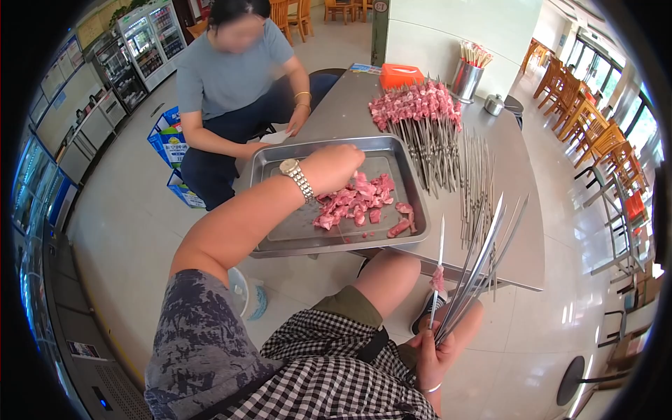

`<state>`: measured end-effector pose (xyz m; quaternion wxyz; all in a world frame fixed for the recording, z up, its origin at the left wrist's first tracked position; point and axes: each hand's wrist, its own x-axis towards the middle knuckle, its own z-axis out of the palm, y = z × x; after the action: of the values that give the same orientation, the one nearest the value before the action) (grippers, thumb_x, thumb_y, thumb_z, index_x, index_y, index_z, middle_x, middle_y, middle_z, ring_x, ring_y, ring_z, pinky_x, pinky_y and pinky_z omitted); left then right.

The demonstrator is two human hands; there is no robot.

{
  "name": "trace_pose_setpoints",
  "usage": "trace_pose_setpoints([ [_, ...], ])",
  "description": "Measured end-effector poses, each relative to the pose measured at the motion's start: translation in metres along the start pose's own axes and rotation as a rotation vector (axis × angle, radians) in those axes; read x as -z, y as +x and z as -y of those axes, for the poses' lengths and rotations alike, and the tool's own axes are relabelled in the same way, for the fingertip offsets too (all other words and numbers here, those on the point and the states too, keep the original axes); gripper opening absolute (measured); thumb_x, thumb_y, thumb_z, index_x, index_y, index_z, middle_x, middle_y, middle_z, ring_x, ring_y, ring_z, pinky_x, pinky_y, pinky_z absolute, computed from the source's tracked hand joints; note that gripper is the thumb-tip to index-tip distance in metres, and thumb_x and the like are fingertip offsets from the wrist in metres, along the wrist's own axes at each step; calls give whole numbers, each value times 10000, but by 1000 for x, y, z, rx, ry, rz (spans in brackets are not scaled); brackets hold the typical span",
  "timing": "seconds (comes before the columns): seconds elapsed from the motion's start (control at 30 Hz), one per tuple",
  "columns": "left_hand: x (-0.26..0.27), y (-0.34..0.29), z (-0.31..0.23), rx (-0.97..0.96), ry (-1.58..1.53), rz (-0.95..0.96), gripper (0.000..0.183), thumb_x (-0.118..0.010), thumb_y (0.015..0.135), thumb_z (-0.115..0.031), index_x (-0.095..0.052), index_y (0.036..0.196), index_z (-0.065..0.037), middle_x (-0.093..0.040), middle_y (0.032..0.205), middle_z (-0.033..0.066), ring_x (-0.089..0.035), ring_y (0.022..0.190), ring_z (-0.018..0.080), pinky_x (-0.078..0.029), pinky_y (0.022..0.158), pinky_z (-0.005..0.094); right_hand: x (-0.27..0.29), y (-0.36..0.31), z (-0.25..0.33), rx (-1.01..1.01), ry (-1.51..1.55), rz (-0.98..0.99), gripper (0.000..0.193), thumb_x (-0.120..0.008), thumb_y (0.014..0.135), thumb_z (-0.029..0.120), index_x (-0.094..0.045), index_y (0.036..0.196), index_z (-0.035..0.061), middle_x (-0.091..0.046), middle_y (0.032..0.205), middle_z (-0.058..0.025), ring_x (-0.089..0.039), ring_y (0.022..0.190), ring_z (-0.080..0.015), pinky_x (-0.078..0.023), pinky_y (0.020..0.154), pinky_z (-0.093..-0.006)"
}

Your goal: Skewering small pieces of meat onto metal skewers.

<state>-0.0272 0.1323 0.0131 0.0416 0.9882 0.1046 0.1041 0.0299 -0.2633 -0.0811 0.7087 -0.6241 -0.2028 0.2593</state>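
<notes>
My left hand (340, 168), with a metal watch (297, 176) on the wrist, reaches over a metal tray (280, 234). Its fingers curl downward above the far side of a heap of raw meat pieces (355, 203); what they grip is hidden. Low at the right, my right hand (434, 358) is closed round a bundle of flat metal skewers (477, 269) fanning upward. Held apart from that bundle in the same hand, one skewer (441, 241) stands nearly upright, with a piece of meat (437, 278) threaded partway along it.
On the grey table (518, 210) lie a pile of loaded meat skewers (416, 108) and several bare skewers (474, 189). Behind are an orange box (402, 75), a steel canister of sticks (466, 80) and a small metal pot (494, 105). Another person (234, 84) sits across, near the tray's left.
</notes>
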Motion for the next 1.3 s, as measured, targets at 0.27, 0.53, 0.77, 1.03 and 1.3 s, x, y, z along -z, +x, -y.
trace_pose_setpoints([
  [0.27,-9,-8,17,259,-10,-96,224,-600,823,-221,-540,707,-39,-579,746,95,-575,653,242,-443,549,341,0,-3,-1,-13,5,11,144,-480,895,-4,-509,1033,-35,-565,666,-52,-543,594,-98,-440,564,-201],
  [0.53,1,-8,8,651,-1293,99,231,-608,873,-272,-575,768,-69,-597,742,-4,-388,506,11,-298,417,196,-8,14,7,-57,21,61,180,-528,867,-14,-512,1045,-32,-582,719,-52,-561,636,-102,-450,582,-207],
  [0.77,12,-17,-20,407,-1402,113,172,-580,895,-217,-601,916,-47,-594,808,-26,-472,634,4,-375,526,168,-101,135,64,325,-105,287,274,-663,786,42,-543,1032,25,-576,822,13,-492,650,-41,-393,505,-167],
  [1.03,51,-40,-15,313,-1300,213,168,-531,915,-226,-588,959,-73,-573,806,-46,-490,672,9,-407,545,183,-172,168,85,-14,-133,498,295,-609,805,-37,-498,1075,-1,-616,874,-51,-605,742,-115,-483,628,-229],
  [1.3,34,-61,17,482,-1348,84,169,-506,922,-252,-556,968,-97,-519,692,-61,-413,531,9,-315,389,187,-184,172,82,-45,-176,666,306,-570,805,-79,-485,1090,-6,-615,816,-62,-610,738,-142,-482,647,-244],
])
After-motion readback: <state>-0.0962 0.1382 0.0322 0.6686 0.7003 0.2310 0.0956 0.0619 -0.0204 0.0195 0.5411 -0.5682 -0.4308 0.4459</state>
